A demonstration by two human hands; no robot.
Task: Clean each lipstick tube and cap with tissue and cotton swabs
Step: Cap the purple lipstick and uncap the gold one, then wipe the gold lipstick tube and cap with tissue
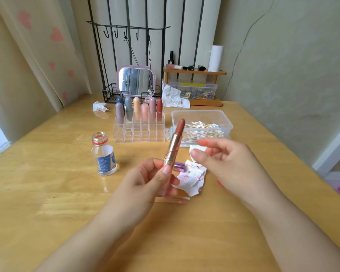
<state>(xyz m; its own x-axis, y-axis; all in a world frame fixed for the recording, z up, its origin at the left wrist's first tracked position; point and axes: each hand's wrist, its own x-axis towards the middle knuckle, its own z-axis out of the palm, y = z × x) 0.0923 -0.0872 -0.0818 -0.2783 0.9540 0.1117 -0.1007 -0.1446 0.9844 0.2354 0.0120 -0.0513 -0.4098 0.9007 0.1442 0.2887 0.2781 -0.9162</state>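
My left hand (155, 179) holds an uncapped lipstick tube (174, 146) upright, its rose-gold barrel smeared with red and its brown-red stick extended. My right hand (224, 160) hovers just right of the tube, fingers apart and holding nothing, with a red smear on one fingertip. A tissue (192, 177) stained with red marks lies on the table behind my hands, with a purple cap (180, 166) on its left edge. A used cotton swab (175, 201) lies under my left hand. A clear box of cotton swabs (202, 126) stands behind.
A clear acrylic organizer (139, 126) holds several capped lipsticks in its back rows. An open small clear bottle (104, 154) stands at left. A crumpled tissue (99, 107), a pink mirror (135, 80), a wire rack and a wooden shelf (194, 72) line the back.
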